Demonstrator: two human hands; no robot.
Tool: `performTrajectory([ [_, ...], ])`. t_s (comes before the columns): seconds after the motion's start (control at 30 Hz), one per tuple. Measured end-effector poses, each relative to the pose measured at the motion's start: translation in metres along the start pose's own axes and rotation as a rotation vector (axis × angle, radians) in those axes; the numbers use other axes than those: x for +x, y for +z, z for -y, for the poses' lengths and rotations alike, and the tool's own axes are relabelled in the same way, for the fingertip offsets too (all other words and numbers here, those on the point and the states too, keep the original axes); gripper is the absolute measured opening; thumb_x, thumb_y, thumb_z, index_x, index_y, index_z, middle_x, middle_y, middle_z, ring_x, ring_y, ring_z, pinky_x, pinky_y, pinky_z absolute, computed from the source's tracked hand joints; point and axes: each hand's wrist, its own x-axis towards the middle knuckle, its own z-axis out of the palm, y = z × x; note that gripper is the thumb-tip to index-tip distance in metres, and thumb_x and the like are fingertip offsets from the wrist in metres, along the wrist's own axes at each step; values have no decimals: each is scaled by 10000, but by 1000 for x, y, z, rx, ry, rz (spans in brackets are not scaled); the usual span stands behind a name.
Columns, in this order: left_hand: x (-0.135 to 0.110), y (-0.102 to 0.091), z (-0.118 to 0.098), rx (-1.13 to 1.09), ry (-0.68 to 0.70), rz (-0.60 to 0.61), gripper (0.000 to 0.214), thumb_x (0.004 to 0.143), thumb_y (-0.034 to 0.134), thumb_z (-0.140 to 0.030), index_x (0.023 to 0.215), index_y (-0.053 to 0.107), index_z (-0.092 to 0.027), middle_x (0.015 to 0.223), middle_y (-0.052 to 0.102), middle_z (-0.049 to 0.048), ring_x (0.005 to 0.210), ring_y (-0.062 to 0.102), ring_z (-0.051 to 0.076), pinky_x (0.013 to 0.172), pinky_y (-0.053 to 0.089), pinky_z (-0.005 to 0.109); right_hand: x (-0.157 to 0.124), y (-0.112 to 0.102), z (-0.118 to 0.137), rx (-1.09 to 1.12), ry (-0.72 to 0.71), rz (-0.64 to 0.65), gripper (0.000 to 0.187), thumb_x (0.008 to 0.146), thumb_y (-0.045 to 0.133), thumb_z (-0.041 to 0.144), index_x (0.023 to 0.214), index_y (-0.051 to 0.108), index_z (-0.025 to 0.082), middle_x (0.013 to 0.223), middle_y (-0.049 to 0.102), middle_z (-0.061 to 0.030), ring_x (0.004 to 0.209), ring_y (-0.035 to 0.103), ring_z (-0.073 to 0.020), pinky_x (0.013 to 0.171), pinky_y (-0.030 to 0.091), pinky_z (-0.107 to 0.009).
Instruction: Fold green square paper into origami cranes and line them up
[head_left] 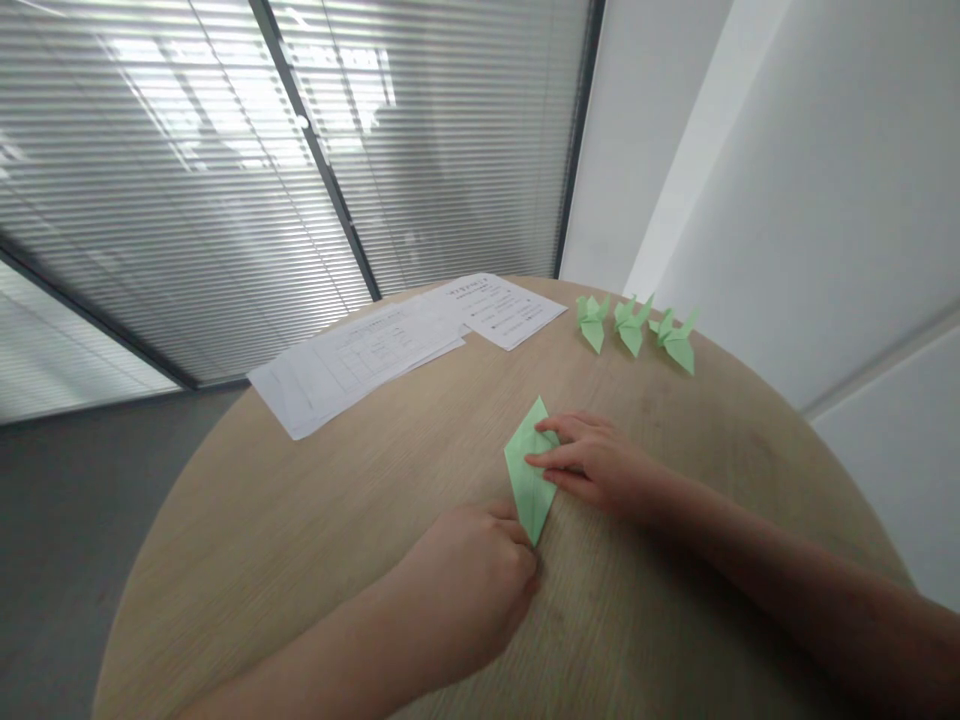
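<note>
A pale green sheet of folded origami paper [529, 490] lies on the table as a long kite shape, with creases on its face. My right hand [589, 455] rests on its upper right part, fingers apart and fingertips pressing the paper. At the lower end, my left hand [487, 570] is closed, its curled fingers against the paper's lower left edge near the bottom point. The left fingertips are partly hidden behind the knuckles.
Three folded green paper cranes [630, 325] stand in a row at the table's far right. Printed white sheets [375, 350] overlap along the far left edge of the round wooden table [315, 540]. Beyond are blinds [450, 150] and a white wall [825, 200].
</note>
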Motion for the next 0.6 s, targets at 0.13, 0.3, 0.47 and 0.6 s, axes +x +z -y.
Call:
performTrajectory([
  [0.13, -2, -15, 10, -102, -53, 38, 227, 903, 607, -192, 685, 668, -181, 709, 687, 7, 711, 643, 159, 702, 525, 270, -1, 0, 0, 9, -14, -33, 269, 938, 644, 284, 1174, 762, 337, 1339, 632, -126, 1240, 576, -313, 1041, 422, -512],
  [0.3, 0, -13, 43, -41, -57, -166, 203, 964, 534, -167, 1003, 733, -165, 1067, 739, 56, 990, 667, 207, 933, 526, 353, -2, -1, 0, 18, -27, -47, 281, 945, 630, 279, 1191, 755, 333, 1339, 628, -133, 1234, 578, -327, 1031, 425, -531],
  [0.47, 4, 1, 57, -95, 50, -114, 215, 976, 548, -191, 1102, 718, -154, 1134, 729, 73, 1128, 641, 205, 1056, 477, 354, -2, -2, 0, 15, -54, -117, 305, 926, 648, 271, 1218, 736, 255, 1311, 634, -146, 1204, 584, -313, 1038, 431, -498],
  [0.6, 6, 3, 51, -73, 12, -102, 211, 977, 552, -202, 1079, 731, -162, 1088, 723, 79, 1052, 663, 203, 988, 513, 357, -1, -9, -2, 23, -13, -120, 270, 922, 656, 329, 1133, 744, 185, 1107, 694, -125, 1039, 637, -277, 972, 472, -449],
])
